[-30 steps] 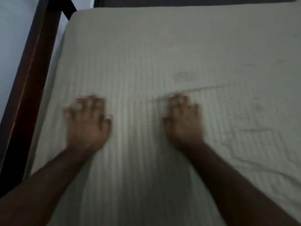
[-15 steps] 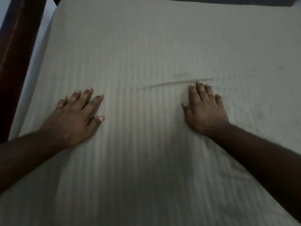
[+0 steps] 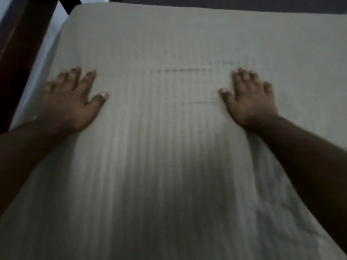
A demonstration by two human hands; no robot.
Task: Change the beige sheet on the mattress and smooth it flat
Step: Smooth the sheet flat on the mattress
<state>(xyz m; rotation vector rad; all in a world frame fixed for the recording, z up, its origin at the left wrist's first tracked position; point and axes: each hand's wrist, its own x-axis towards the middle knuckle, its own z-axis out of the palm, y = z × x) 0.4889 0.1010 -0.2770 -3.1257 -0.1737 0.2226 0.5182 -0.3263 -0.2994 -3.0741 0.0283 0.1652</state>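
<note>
Smoothing goes best with firm, outward strokes: both palms lie flat and spread on the sheet [image 3: 169,147], left hand [image 3: 73,104] mid-left, right hand [image 3: 247,102] mid-right, well apart. Creases at lower right probably want chasing toward the edge.

both forearms [image 3: 308,156] and the beige sheet [image 3: 169,166] run off frame; fingertips [image 3: 242,72] blurred.
</note>
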